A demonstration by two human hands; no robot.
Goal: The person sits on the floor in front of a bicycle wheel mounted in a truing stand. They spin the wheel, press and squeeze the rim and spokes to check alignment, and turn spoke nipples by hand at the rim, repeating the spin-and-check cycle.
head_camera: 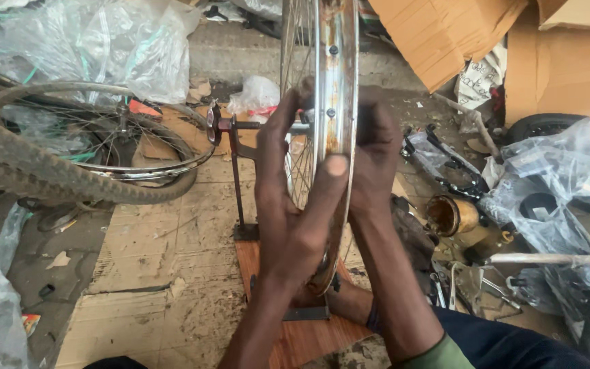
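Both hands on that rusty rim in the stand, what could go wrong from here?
1. The rim is rusted along its inner channel; the left hand has its thumb across it and could get scraped.
2. The right hand sits close to the spokes; if the wheel turns, fingers might catch.
3. The truing stand rests on a small wooden base; sideways pressure might tip it.

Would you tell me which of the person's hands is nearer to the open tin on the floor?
Right. The right hand grips the wheel rim on the side of the tin; the left hand is across the rim.
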